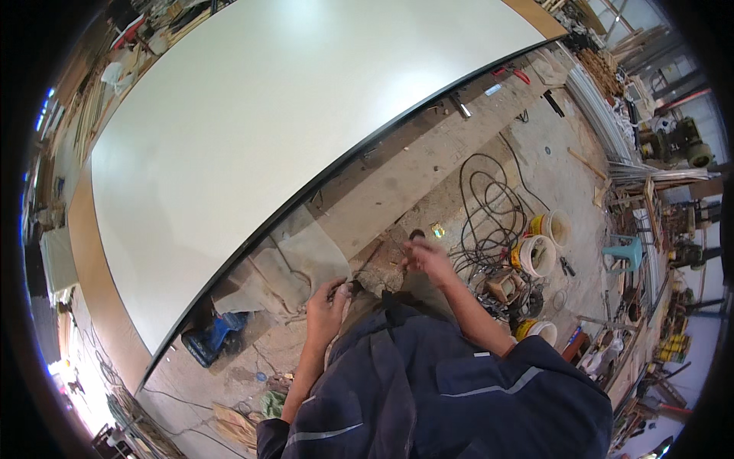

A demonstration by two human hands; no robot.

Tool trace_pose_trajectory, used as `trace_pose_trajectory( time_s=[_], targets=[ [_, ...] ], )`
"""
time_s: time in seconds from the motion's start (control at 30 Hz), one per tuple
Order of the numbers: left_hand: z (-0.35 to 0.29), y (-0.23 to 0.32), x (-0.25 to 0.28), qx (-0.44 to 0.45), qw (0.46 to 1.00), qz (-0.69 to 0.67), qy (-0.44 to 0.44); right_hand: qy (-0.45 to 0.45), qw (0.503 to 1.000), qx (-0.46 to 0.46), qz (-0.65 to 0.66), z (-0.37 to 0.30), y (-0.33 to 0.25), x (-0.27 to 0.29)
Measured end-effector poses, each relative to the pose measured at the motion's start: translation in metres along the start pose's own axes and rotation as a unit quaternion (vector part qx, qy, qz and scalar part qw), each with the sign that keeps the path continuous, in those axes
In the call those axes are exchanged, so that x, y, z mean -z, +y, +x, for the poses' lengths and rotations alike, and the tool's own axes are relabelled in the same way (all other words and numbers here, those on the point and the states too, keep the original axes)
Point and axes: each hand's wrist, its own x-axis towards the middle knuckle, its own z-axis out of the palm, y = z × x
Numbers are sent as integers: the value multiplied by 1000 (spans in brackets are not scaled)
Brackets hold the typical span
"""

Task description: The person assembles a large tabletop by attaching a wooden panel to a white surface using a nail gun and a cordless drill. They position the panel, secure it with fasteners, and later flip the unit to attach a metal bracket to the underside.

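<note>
My left hand (pixel 327 307) is in front of my body beside a crumpled beige cloth (pixel 300 256), its fingers curled toward the thumb; what they hold, if anything, is too small to make out. Farther right, my right hand (pixel 430 260) is raised over the floor with its fingers drawn together, slightly blurred. A small dark shape shows at its fingertips, too unclear to name. Beyond both hands spreads a large white panel (pixel 252 138) with a black edge strip. On the floor left of my left hand lies a blue and black power tool (pixel 212 338), partly under the panel's edge.
A coil of black cable (pixel 489 203) lies right of my hands, near several white and yellow buckets (pixel 534 256). A turquoise stool (pixel 623 252) stands farther right, by stacked metal lengths (pixel 592 103). Small tools and scraps lie on the floor along the panel's near edge.
</note>
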Motion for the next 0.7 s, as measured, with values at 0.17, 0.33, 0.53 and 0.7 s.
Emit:
trace_pose_trajectory(
  time_s=[0.17, 0.33, 0.53, 0.7],
  targets=[
    [24, 12, -28, 7, 999, 38, 10, -28, 983, 84, 162, 34, -80, 26],
    [41, 15, -67, -6, 998, 50, 29, 8, 992, 114, 56, 71, -120, 58],
    [46, 20, -127, 9, 993, 112, 44, -21, 898, 243, -365, 116, -115, 108],
    [47, 38, -177, 38, 992, 99, 63, -59, 864, 319, -384, 142, -131, 133]
  ],
)
